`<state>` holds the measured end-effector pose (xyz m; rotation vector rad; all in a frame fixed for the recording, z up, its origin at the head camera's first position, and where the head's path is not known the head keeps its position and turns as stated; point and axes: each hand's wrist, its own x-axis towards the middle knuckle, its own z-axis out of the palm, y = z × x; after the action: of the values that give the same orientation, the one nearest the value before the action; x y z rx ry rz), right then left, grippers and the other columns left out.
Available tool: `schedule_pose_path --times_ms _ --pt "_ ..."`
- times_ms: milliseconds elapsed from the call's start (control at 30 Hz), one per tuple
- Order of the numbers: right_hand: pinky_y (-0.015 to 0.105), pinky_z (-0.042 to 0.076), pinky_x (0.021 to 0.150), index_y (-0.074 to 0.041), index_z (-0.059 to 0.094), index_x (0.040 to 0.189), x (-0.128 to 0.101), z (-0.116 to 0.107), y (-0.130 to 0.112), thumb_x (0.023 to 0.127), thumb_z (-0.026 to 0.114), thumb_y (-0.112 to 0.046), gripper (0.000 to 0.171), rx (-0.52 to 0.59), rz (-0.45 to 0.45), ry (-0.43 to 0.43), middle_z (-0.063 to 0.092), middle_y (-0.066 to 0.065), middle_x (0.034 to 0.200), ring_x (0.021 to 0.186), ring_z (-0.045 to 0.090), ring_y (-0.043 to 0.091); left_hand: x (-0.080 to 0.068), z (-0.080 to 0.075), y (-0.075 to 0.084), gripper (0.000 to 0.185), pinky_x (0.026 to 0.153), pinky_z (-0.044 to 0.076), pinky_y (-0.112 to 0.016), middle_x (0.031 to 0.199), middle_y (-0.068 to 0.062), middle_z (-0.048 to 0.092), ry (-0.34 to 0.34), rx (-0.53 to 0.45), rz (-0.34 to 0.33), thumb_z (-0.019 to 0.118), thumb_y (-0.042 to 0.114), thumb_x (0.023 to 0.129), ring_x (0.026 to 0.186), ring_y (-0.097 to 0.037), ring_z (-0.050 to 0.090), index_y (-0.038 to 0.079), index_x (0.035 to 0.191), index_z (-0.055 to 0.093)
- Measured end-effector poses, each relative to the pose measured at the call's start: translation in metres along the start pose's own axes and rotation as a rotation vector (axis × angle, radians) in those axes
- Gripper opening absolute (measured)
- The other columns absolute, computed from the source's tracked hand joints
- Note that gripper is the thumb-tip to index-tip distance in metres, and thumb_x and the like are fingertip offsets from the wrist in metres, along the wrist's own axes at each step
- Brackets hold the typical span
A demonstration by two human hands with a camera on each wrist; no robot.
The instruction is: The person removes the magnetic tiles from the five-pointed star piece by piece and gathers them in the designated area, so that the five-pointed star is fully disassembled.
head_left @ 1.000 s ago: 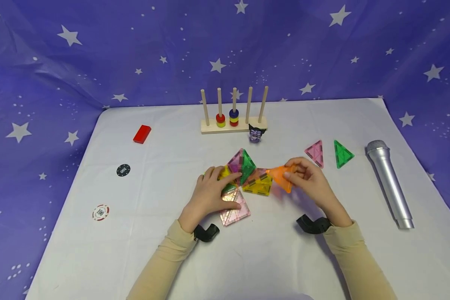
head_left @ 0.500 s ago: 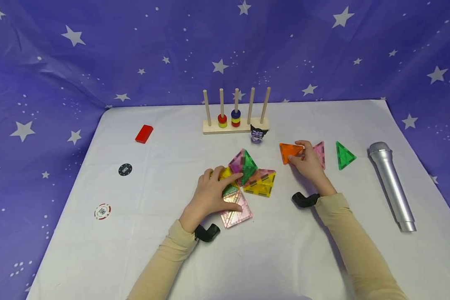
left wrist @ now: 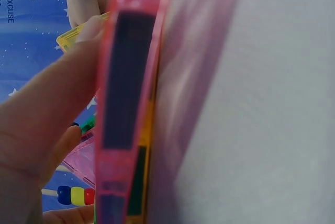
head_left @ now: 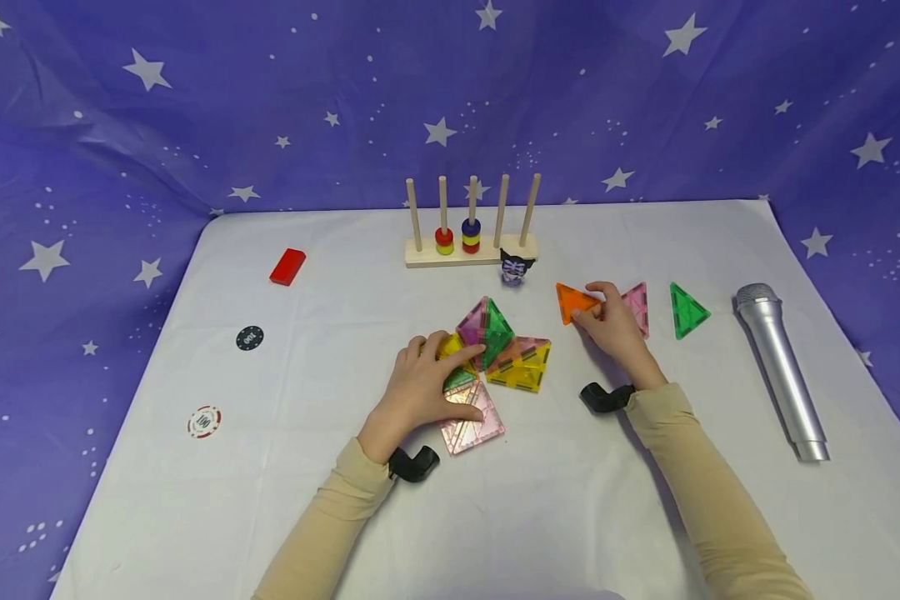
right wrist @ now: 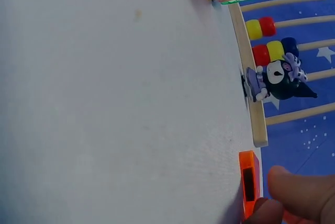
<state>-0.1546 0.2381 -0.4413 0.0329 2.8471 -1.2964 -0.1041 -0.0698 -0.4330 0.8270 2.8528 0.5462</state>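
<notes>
My left hand (head_left: 412, 392) rests on a cluster of translucent magnetic tiles, fingers spread. Its index finger touches the raised purple-and-green peak (head_left: 484, 333); its thumb lies on a pink square tile (head_left: 487, 423). Close up in the left wrist view, a pink tile edge (left wrist: 131, 77) stands beside the thumb. Yellow tiles (head_left: 525, 375) extend to the cluster's right. At the right, my right hand (head_left: 621, 333) pinches an orange triangular tile (head_left: 567, 302) low on the table. The right wrist view shows the orange tile (right wrist: 249, 174) at my fingertips.
A pink triangle (head_left: 637, 308) is partly behind my right hand, beside a green one (head_left: 688, 312). A silver microphone (head_left: 783, 375) lies far right. Behind stand a wooden peg rack (head_left: 450, 257) and a small toy figure (head_left: 513, 268). Left are a red block (head_left: 288, 267) and chips (head_left: 250, 337).
My right hand has carried the orange triangular tile from beside the cluster away to the back right, down near the table by the pink triangle. The left hand has stayed in place.
</notes>
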Motion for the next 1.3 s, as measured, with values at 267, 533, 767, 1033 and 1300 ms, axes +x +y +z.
schedule_pose_path --times_ms 267,533,767,1033,1300 --pt "0.02 0.035 0.046 0.009 0.045 0.105 -0.051 -0.009 -0.049 0.09 0.053 -0.005 0.023 0.21 -0.099 0.136 0.053 0.019 0.069 0.048 0.043 0.009 0.002 -0.001 0.0 0.089 0.091 0.029 -0.049 0.132 -0.012 0.033 0.006 0.02 0.019 0.064 0.073 0.058 0.112 -0.035 0.032 0.039 0.136 0.037" --pt "0.023 0.038 0.046 -0.007 0.048 0.111 -0.109 0.023 -0.069 0.088 0.059 -0.015 0.026 0.045 -0.265 -0.153 0.058 -0.002 0.072 0.052 0.045 0.006 0.003 -0.005 0.001 0.088 0.089 0.032 -0.049 0.131 -0.012 0.035 0.018 0.018 0.016 0.066 0.071 0.058 0.109 -0.035 0.035 0.038 0.136 0.039" --pt "0.022 0.035 0.048 -0.008 0.047 0.11 -0.115 0.058 -0.073 0.087 0.061 -0.019 0.029 0.006 -0.284 -0.371 0.052 -0.008 0.067 0.05 0.04 0.003 0.003 -0.003 0.002 0.087 0.088 0.033 -0.049 0.13 -0.012 0.036 0.022 0.022 0.019 0.066 0.07 0.059 0.108 -0.035 0.037 0.038 0.136 0.04" --pt "0.021 0.029 0.048 -0.012 0.051 0.105 -0.113 0.076 -0.074 0.086 0.062 -0.014 0.022 0.092 -0.261 -0.364 0.041 -0.006 0.061 0.049 0.034 0.004 0.003 -0.004 -0.003 0.074 0.088 0.034 -0.049 0.131 -0.013 0.037 0.049 0.022 0.042 0.063 0.064 0.07 0.106 -0.035 0.039 0.036 0.135 0.041" --pt "0.022 0.035 0.049 -0.01 0.056 0.102 -0.114 0.081 -0.071 0.088 0.059 -0.011 0.015 0.199 -0.194 -0.426 0.049 -0.003 0.067 0.052 0.042 0.008 0.002 -0.003 -0.006 0.067 0.089 0.035 -0.048 0.132 -0.011 0.037 0.035 0.02 0.029 0.062 0.054 0.077 0.11 -0.033 0.039 0.031 0.137 0.04"
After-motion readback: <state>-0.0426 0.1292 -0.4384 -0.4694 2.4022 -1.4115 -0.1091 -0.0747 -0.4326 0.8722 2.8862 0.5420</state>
